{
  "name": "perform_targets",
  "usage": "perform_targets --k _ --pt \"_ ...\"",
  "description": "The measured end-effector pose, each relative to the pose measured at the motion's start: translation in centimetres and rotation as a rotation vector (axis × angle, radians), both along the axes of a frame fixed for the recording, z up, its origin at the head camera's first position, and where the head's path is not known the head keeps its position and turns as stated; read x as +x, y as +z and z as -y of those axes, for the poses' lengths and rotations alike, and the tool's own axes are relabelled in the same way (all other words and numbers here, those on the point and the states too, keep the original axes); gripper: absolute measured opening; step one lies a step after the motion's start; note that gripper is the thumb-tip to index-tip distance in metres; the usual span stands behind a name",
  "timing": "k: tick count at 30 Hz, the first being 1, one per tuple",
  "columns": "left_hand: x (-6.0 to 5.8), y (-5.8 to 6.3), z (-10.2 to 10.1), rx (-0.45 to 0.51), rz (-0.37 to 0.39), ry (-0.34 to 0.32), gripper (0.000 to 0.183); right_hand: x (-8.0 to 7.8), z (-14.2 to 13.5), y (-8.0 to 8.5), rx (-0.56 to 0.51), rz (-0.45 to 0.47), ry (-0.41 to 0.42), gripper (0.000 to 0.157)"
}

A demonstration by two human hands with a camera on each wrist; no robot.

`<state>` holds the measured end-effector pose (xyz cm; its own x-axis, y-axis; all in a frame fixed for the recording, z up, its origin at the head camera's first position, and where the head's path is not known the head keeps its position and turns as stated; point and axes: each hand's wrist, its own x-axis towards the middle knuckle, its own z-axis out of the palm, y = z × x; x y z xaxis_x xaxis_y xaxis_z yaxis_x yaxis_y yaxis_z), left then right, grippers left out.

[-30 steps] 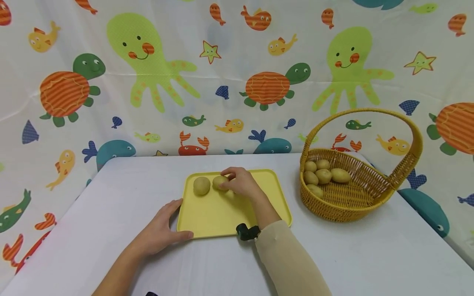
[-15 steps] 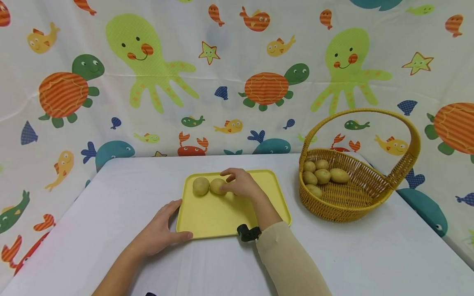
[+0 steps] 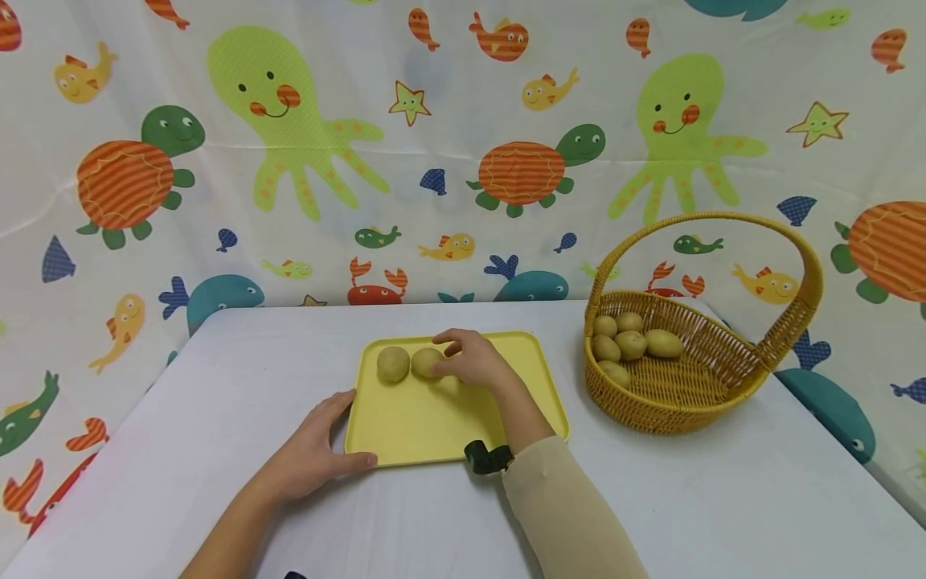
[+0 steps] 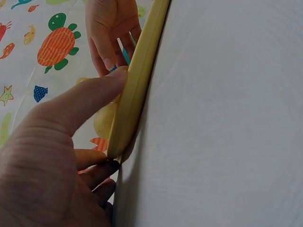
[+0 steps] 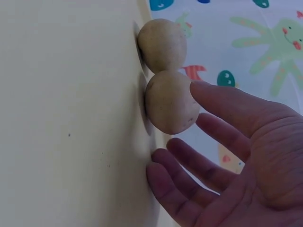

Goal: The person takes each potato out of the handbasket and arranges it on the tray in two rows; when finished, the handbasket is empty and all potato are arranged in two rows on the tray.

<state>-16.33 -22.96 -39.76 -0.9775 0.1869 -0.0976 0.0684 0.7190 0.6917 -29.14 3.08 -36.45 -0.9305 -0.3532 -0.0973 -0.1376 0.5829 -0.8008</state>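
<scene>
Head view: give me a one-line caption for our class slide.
Left hand touching a yellow tray, right hand beside two potatoes on it, more in a basket.

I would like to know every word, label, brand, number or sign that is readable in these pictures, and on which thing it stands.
None: no text can be read in any view.
Yellow tray: no lettering visible.
Potatoes: no stickers visible.
Wicker basket: no tag visible.
Backdrop cloth: printed sea animals, no words.
Black wrist device: too small to tell whether it bears a marking.
</scene>
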Motion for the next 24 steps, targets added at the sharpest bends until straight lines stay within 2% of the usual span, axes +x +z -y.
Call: perform_targets --k 11,24 --pt "0.0 0.1 -0.1 -0.019 0.015 0.005 0.111 0.7 -0.8 1.1 -0.01 -0.022 -0.014 0.063" --pt "0.0 -0.1 -0.1 -0.014 -0.019 -0.002 0.109 1.5 -2.6 3.2 -0.091 -0.069 -0.004 0.059"
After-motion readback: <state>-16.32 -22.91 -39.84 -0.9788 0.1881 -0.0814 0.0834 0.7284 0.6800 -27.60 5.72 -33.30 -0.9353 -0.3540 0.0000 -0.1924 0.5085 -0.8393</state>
